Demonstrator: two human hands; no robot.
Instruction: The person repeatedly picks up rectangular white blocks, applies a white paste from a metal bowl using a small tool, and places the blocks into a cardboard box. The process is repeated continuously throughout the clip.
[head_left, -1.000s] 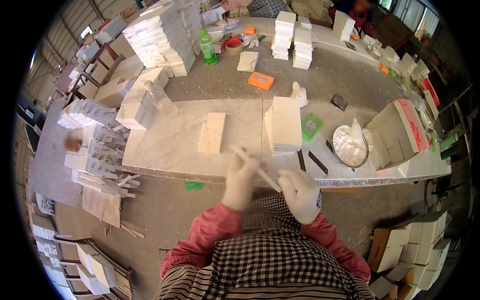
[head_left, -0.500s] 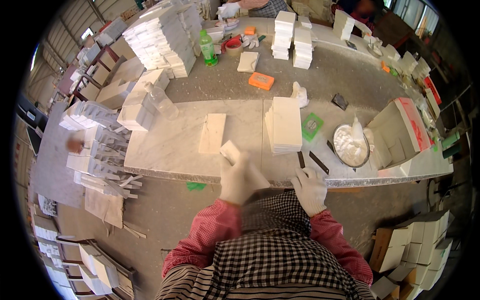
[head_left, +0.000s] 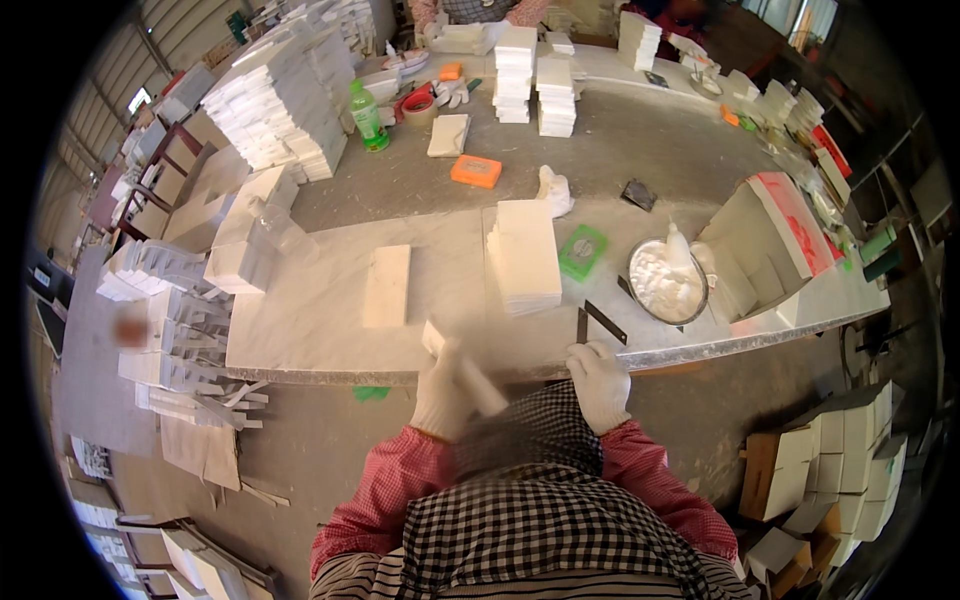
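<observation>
My left hand [head_left: 440,390], in a white glove, grips a narrow white tile [head_left: 483,388] at the front edge of the table. The tile is tilted and smeared by motion; one end shows above my fingers. My right hand [head_left: 600,385], also gloved, is closed at the table's edge, its fingertips beside a thin black strip [head_left: 583,325]. What lies under those fingers is hidden. Beyond my left hand a single white tile [head_left: 387,286] lies flat. To its right stands a stack of white tiles [head_left: 527,255].
A bowl of white paste [head_left: 668,283] and an open carton [head_left: 765,250] stand at the right, near a green box [head_left: 583,252]. Farther off are an orange box [head_left: 476,171], a green bottle [head_left: 368,115] and tall tile stacks [head_left: 275,95]. Another person's hands work across the table.
The whole view has shifted, so the table things sit farther left. My left hand still holds the tile, which has turned steeper. The right hand stays at the table's edge.
</observation>
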